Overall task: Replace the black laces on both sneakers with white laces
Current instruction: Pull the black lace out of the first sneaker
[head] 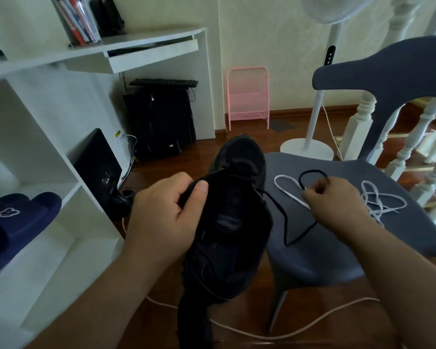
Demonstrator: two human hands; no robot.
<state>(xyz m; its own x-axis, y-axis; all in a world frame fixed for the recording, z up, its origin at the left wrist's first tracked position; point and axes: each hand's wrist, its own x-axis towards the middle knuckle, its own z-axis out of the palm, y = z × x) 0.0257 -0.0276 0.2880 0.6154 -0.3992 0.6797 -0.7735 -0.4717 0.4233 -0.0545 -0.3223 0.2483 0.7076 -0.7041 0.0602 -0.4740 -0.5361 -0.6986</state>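
The left hand (166, 210) grips the black sneaker (233, 222) by its tongue, thumb on top, holding it up beside the grey chair (337, 248). The right hand (335, 202) pinches the black lace (285, 220), which runs from the sneaker and loops above the fingers. White laces (378, 200) lie loose on the chair seat, just beside that hand.

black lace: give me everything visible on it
The black lace is a thin, dark, round-looking cord, slack. One end still runs into the black sneaker, which the left hand grips. From there it droops over the grey chair seat, bends sharply, and rises to the right hand, whose fingers pinch it. Beyond the hand it forms a loop above the white laces lying on the seat.
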